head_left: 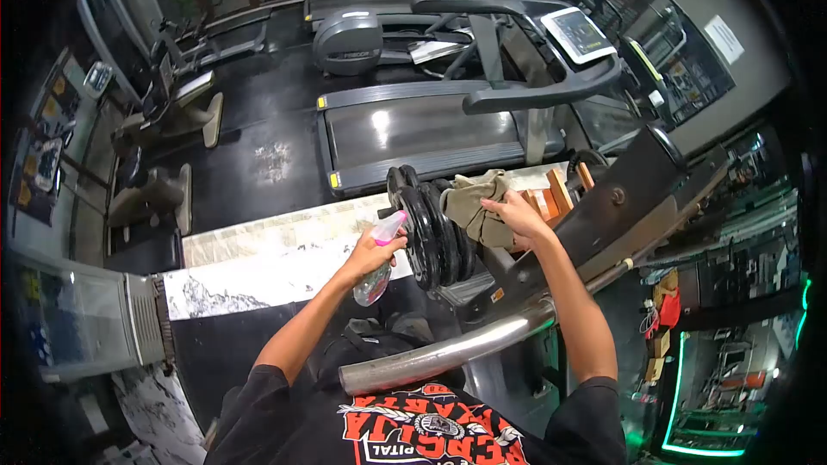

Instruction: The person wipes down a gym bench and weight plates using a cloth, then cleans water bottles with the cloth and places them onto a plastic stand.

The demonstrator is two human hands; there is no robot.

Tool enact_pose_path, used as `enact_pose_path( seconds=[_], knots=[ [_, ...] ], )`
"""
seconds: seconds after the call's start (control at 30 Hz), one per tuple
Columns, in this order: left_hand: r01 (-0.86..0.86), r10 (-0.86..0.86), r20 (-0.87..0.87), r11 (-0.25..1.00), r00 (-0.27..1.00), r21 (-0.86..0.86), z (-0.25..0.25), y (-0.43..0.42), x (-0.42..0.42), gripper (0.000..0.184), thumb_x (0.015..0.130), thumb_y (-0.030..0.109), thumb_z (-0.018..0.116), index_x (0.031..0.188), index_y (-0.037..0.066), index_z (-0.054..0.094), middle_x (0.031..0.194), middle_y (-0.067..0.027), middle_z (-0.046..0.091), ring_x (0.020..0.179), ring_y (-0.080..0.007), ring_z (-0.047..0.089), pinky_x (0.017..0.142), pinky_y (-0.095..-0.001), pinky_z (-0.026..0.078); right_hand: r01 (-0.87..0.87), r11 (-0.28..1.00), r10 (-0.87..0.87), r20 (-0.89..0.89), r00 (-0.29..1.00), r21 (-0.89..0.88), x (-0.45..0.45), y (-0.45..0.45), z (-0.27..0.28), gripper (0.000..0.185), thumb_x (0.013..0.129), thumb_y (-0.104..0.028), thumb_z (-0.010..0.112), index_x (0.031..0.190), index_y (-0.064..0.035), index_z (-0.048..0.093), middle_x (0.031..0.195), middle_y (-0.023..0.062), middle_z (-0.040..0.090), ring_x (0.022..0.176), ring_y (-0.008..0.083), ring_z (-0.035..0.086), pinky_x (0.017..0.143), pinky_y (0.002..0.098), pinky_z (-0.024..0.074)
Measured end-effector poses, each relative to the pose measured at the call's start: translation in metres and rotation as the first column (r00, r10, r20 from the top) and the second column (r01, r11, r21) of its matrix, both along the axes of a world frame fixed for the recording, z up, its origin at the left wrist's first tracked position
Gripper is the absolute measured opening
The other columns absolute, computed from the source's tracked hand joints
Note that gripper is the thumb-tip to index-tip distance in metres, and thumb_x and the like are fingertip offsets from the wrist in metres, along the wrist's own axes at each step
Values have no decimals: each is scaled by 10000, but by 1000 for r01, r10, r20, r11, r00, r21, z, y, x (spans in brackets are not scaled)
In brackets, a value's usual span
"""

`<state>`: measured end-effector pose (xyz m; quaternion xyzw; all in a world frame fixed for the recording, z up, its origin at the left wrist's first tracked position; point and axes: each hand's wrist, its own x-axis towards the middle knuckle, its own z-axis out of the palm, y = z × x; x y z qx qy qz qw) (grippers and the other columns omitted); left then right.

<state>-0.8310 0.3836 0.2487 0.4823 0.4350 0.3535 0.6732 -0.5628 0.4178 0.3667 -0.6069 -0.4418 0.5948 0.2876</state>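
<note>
My left hand (374, 253) is wrapped round the neck of a clear spray bottle (371, 287) with a pink and white head. The bottle is tilted, its head close to several black weight plates (427, 237) stacked upright on a machine. An olive-brown cloth (479, 217) is gripped by my right hand (517, 215), bunched at the right side of the plates. Part of the cloth hangs over the plates' upper edge. My right fingertips press into the fabric, and the thumb side shows.
A thick metal bar (448, 351) crosses in front of my body, and a dark machine beam (612, 198) slants up to the right. Beyond the plates stands a treadmill (422, 131). A marble ledge (250, 280) runs left. Orange-brown wooden pieces (560, 194) lie beside the cloth.
</note>
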Motion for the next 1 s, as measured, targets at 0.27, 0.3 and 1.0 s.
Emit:
enact_pose_path(
  seconds=[0.27,0.3,1.0],
  knots=[
    [-98,98,-1,994,995,-39,-24,-12,-4,244,833,161,656,1027,29,590,797,-21,610,546,-92,556,514,-240,470,-376,914,257,499,827,153,3,78,-64,309,845,-107,589,1134,-5,550,1067,166,627,984,283,603,849,365,466],
    [-133,133,-14,991,991,-28,-23,-14,-5,238,833,158,655,1022,27,592,802,-25,609,549,-93,556,515,-239,472,-545,808,227,736,638,223,-1,86,-66,308,827,-118,601,1108,2,560,1049,192,635,967,340,615,829,392,474],
    [-280,272,-102,957,957,-81,-37,-31,-11,200,848,118,641,1013,23,578,800,-23,572,554,-73,529,496,-215,453,-915,401,156,988,10,-54,-33,79,-241,231,812,-177,579,1036,-148,625,1069,218,579,940,372,599,700,400,535]
  ],
)
